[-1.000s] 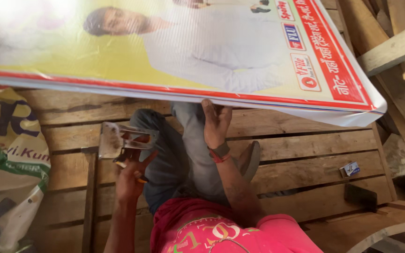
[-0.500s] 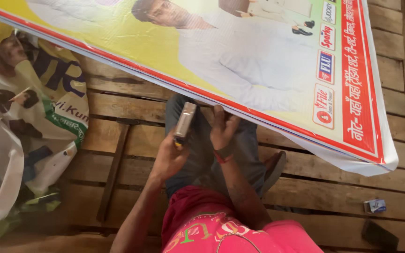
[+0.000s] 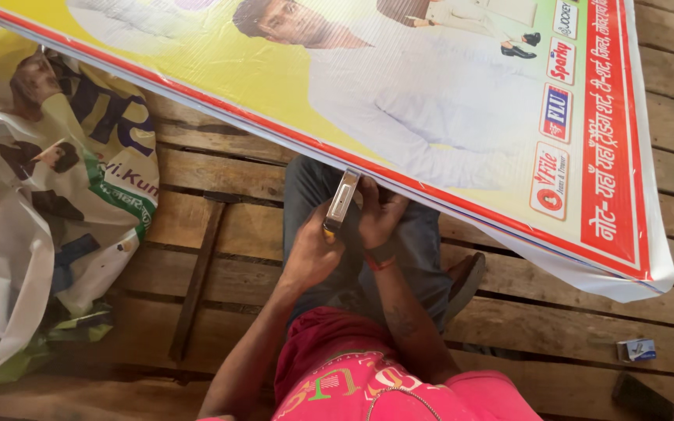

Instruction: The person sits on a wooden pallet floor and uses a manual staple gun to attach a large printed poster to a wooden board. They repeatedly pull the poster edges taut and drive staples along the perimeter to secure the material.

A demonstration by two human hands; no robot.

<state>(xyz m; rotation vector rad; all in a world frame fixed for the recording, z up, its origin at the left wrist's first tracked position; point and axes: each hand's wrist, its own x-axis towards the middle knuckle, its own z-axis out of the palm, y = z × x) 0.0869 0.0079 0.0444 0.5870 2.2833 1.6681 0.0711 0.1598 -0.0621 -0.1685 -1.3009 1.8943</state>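
A large printed banner [image 3: 399, 86], yellow and white with a red border, is stretched over a frame across the top of the view. My left hand [image 3: 311, 253] grips a metal staple gun [image 3: 341, 201] whose nose touches the banner's lower red edge. My right hand [image 3: 380, 217] is right beside it, fingers pressed on the banner's edge and partly hidden under it. A red thread is around that wrist. My legs in grey trousers [image 3: 423, 249] lie below the hands.
I sit on a floor of wooden planks [image 3: 220, 179]. A crumpled printed banner [image 3: 48, 195] lies at the left. A wooden stick [image 3: 196, 281] lies beside it. A small box [image 3: 637, 349] and a dark object [image 3: 643, 398] are at the lower right, a sandal [image 3: 466, 281] by my leg.
My left hand has lifted the staple gun from near my lap up to the banner's edge. My right hand stays at that edge. The view has shifted left.
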